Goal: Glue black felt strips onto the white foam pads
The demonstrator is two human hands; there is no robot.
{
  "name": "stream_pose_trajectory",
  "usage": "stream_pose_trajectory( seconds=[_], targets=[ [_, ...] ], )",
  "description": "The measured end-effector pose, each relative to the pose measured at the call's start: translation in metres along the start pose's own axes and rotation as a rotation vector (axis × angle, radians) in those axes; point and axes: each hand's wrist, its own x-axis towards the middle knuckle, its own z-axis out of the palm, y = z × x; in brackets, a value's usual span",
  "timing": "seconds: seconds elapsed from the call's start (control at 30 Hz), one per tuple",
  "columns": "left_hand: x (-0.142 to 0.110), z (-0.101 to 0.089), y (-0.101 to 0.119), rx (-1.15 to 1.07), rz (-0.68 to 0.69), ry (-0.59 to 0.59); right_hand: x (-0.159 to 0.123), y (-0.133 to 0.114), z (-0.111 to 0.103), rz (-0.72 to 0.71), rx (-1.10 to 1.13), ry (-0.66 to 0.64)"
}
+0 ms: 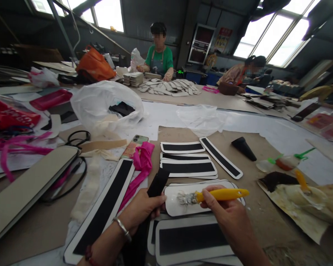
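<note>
A yellow-handled brush (224,194) is gripped in my right hand (224,210), its clotted bristles resting on a white rounded panel (173,201). In my closed left hand (144,208) is a black strip (158,183), which sticks up past the thumb beside that panel's left end. Nearer to me lies a white-edged panel with a black strip on it (191,240). Similar smaller panels (188,168) are stacked beyond the brush, and one (221,158) lies slanted. A long panel of the same kind (105,207) stretches along the left of my left arm.
At right stand a glue-smeared container (316,199) and small bottles with green tips (290,162). A black cone (243,148) lies nearby. Pink cloth (141,159), a phone (138,139) and a clear plastic bag (105,99) lie to the left. Two people work across the table.
</note>
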Motion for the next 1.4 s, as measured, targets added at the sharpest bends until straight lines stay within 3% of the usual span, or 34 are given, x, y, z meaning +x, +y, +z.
stream_pose_trajectory(
  seconds=[0.13, 0.23, 0.53, 0.8, 0.97, 1.1, 1.17, 1.33, 1.4],
  targets=[
    [0.002, 0.0, 0.0, -0.007, 0.002, -0.007, 0.0, 0.004, 0.011, -0.025, 0.01, -0.059],
    [0.0, 0.002, 0.002, -0.014, -0.004, 0.019, 0.005, 0.013, 0.007, -0.047, -0.077, -0.042],
    [0.0, 0.003, -0.004, 0.008, 0.005, 0.037, 0.017, 0.026, -0.062, -0.26, -0.677, 0.282],
    [-0.001, 0.005, -0.007, 0.03, -0.035, 0.084, 0.024, 0.035, -0.093, -0.516, -0.897, 0.347],
    [-0.001, 0.003, -0.008, 0.079, 0.01, 0.088, 0.017, 0.022, -0.098, -0.612, -0.953, 0.402],
    [-0.011, -0.003, 0.007, 0.274, 0.146, 0.25, 0.009, -0.002, -0.096, -0.558, -0.86, 0.431],
    [-0.025, -0.003, 0.021, 0.301, 0.144, 0.259, 0.006, -0.014, -0.087, -0.457, -0.728, 0.345],
    [-0.055, 0.009, 0.038, -0.104, -0.009, -0.191, -0.005, -0.031, -0.034, -0.09, -0.25, -0.194],
    [-0.06, 0.016, 0.034, -0.196, -0.052, -0.291, -0.011, -0.031, -0.007, 0.053, -0.053, -0.411]
  ],
)
